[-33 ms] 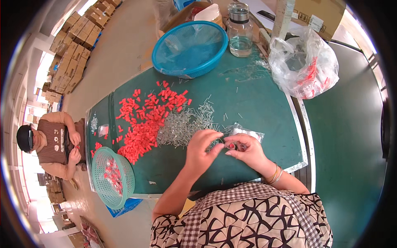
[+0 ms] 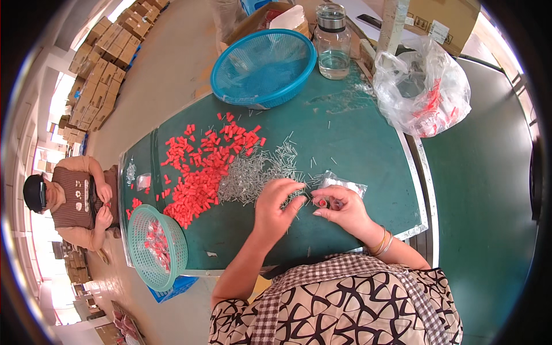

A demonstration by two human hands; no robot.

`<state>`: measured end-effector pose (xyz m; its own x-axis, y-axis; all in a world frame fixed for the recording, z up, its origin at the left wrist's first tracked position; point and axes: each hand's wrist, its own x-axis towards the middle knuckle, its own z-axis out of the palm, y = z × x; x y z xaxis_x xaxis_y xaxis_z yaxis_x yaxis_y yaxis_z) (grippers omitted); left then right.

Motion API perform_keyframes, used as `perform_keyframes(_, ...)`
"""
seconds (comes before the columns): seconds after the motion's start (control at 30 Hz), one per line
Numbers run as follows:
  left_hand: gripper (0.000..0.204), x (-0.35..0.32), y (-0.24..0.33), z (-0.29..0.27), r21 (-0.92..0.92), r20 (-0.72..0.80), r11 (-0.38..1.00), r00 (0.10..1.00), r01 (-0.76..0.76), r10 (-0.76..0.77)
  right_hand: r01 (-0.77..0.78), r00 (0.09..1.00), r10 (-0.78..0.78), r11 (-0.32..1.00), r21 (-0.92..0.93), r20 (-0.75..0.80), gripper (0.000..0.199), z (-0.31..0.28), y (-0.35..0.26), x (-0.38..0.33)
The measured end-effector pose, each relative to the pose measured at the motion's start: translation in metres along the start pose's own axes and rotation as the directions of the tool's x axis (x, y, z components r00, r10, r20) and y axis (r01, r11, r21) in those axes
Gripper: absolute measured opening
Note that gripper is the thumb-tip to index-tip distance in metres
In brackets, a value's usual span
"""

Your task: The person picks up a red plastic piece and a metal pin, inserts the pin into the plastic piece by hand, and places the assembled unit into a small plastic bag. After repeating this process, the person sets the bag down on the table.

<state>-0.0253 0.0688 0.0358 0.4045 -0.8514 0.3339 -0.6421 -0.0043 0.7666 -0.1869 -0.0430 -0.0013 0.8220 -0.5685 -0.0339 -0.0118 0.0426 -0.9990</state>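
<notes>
My right hand [image 2: 344,208] is closed around a small red plug [image 2: 322,203] with some clear plastic about it, held between thumb and fingers. To its left, my left hand [image 2: 277,206] has thumb and fingertips apart, and I see nothing between them. It hovers at the near right edge of a pile of thin grey screws [image 2: 247,177]. Left of the screws spreads a heap of red plugs [image 2: 192,187]. A clear bag with white pieces [image 2: 345,183] lies just beyond my right hand, partly hidden by it.
A blue basket [image 2: 221,95] and a glass jar [image 2: 333,54] stand at the far side. A plastic bag [image 2: 422,95] hangs at the right edge. At the left are a pale green basket [image 2: 179,253] with red pieces and a seated person [image 2: 75,195] handling something small.
My left hand has shifted slightly left, away from my right hand. The right hand stays in place with the red plug.
</notes>
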Motion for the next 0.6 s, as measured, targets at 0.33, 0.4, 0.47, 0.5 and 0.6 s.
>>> perform_keyframes(0.33,0.013,0.061,-0.1,-0.043,0.397,-0.174,0.903,0.98,0.163,-0.1,0.06,0.998,-0.059,0.997,-0.039,0.006,0.042,0.002,-0.002,-0.002)
perform_keyframes(0.4,0.018,0.064,-0.112,-0.037,0.64,-0.069,0.767,0.998,0.042,0.003,0.043,0.999,-0.043,0.998,-0.048,-0.007,0.042,-0.001,-0.004,-0.003)
perform_keyframes(0.47,0.016,0.065,-0.119,-0.037,0.694,-0.049,0.718,0.998,0.064,-0.042,0.023,0.999,-0.024,0.998,-0.059,-0.022,0.042,-0.003,-0.004,-0.004)
perform_keyframes(0.5,0.015,0.065,-0.122,-0.037,0.746,-0.038,0.66,0.995,0.086,-0.088,0.048,0.998,-0.05,0.995,-0.083,-0.027,0.041,-0.004,-0.004,-0.004)
perform_keyframes(0.6,0.013,0.067,-0.114,-0.038,0.736,-0.085,0.673,0.996,0.077,-0.022,0.054,0.998,-0.057,0.993,-0.106,-0.026,0.04,-0.006,-0.004,-0.002)
